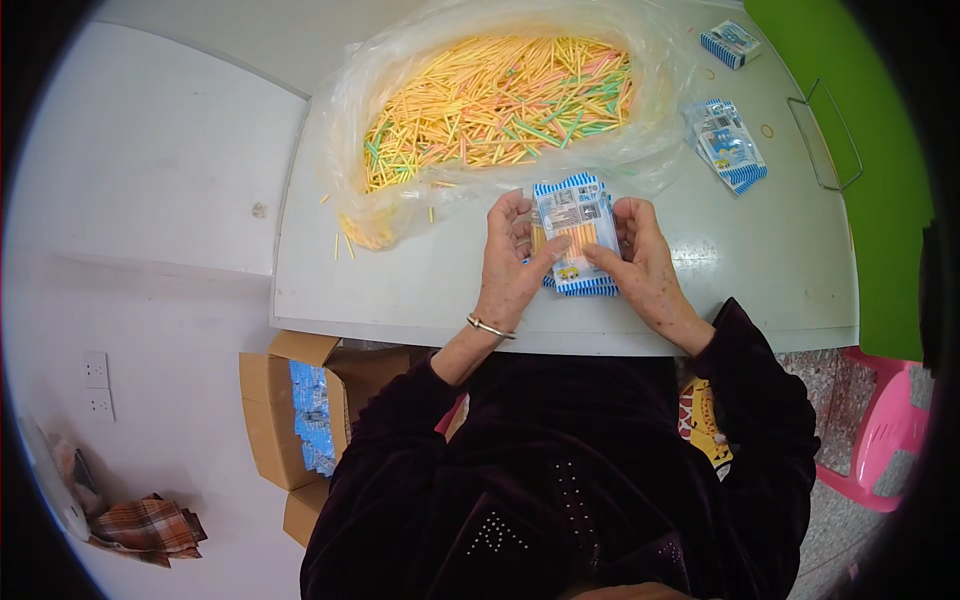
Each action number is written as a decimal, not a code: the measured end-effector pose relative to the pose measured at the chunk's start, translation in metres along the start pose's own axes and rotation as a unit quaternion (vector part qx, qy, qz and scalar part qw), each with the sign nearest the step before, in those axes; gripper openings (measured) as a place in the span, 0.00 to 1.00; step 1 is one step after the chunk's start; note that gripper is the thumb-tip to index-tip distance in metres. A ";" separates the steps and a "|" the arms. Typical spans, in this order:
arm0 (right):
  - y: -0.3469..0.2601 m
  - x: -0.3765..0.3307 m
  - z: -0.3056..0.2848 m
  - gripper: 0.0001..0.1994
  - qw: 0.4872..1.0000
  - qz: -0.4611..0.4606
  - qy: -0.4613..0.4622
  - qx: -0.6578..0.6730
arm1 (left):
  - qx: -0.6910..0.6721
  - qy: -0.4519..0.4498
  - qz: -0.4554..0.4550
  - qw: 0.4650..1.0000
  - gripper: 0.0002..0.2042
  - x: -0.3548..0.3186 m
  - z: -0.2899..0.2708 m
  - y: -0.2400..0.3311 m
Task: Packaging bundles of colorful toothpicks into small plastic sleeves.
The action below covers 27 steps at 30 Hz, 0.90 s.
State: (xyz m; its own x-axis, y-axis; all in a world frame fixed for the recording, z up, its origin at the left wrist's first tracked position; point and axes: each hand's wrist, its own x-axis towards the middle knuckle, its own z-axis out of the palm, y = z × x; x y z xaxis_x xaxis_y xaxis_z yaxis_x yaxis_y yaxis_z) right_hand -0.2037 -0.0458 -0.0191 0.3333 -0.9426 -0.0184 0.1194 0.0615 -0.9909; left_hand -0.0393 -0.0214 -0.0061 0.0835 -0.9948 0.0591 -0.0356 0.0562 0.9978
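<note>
Between my two hands, over the near part of the pale table, is a small stack of blue-and-white packets (578, 205). The top one has a see-through window with thin pastel sticks showing behind it. My left hand (512, 255) grips the stack's left side, thumb lying across the front. From the right, my right hand (645, 262) closes on it with its thumb also on the front. Just beyond lies a large open clear plastic bag (350, 110), full of loose thin sticks (500, 95) in yellow, orange, pink and green.
More packets (732, 145) lie at the table's right, with a small bundle of packets (731, 44) farther back. Rubber bands (767, 131) are scattered there. Below the left front edge stands an open cardboard box (268, 420) holding blue packets. A pink stool (880, 440) stands at right.
</note>
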 end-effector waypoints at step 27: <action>-0.012 -0.013 -0.014 0.42 0.990 -0.003 -0.140 0.021 | -0.023 -0.161 0.082 0.983 0.47 -0.013 0.000 -0.011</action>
State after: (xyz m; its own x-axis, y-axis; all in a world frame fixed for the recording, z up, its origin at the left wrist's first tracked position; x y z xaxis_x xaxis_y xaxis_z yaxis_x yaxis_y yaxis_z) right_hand -0.2224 -0.0385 -0.0085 0.5777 -0.8156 0.0315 0.1586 0.0743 -0.9845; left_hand -0.0401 -0.0094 -0.0178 -0.2401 -0.9468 0.2143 0.0244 0.2148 0.9763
